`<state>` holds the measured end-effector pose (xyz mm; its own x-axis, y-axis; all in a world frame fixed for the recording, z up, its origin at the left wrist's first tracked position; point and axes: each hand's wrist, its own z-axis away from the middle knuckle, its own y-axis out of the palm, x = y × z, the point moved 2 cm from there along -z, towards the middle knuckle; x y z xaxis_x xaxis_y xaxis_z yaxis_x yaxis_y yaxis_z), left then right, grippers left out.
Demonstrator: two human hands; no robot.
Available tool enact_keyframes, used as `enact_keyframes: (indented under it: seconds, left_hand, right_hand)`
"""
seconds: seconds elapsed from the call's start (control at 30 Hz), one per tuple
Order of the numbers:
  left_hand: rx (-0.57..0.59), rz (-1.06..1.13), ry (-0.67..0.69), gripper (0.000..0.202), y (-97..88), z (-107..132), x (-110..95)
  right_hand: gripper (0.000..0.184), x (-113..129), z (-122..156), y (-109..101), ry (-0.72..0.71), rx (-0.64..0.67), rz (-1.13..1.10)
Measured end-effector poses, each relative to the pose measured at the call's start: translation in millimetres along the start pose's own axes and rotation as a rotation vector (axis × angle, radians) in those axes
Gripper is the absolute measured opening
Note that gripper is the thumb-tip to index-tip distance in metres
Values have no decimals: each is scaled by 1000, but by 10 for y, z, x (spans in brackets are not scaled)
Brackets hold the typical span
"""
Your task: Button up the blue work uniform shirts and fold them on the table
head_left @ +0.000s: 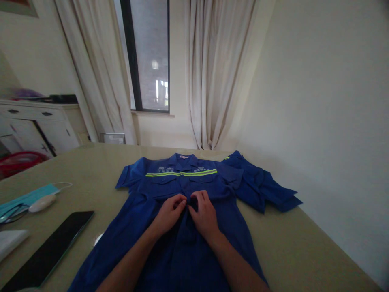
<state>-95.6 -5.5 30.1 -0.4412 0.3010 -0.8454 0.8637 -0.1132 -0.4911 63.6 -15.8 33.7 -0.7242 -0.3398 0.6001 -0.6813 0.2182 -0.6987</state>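
Observation:
A blue short-sleeved work shirt [200, 227] lies face up on the table, collar away from me, with yellow-green reflective stripes and pale print across the chest. My left hand [172, 211] pinches the front placket a little below the chest pockets. Facing it, my right hand [204, 211] grips the same placket with thumb and fingers. The fingertips of both hands nearly meet there. Any button between them is hidden by the fingers and cloth.
More folded blue clothing [264, 182] lies right of the shirt. On the left of the table [112, 202] are a dark phone [50, 251], a light-blue face mask [30, 198], a whitish oval object [42, 202] and a white item [12, 241]. A wall borders the right side.

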Motion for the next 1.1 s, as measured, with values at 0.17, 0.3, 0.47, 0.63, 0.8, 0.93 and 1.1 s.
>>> enact_keyframes:
  seconds: [0.17,0.3,0.47,0.63,0.8,0.93,1.1]
  left_hand:
    - [-10,-261,-140,28,-58,58,65]
    - [-4,-325,-233,29,-192,120,155]
    - [-118,-356,-296,33,-344,35,158]
    - [-140,-438,-259,32,-209,-56,129]
    - [-131,-403,-138,21,-120,-9,99]
    - [-148,-191,23,23,-122,27,8]
    - [-57,37,11,23,-132,15,15]
  right_hand:
    - [44,69,25,67,-163,189,-3]
    - [32,160,51,68,-176,272,1]
    - [23,316,95,-1,-138,307,157]
    - [20,375,117,17,-160,305,272]
    - [16,272,105,63,13,228,155]
    - [29,200,98,78,78,178,76]
    - [21,142,97,42,22,70,2]
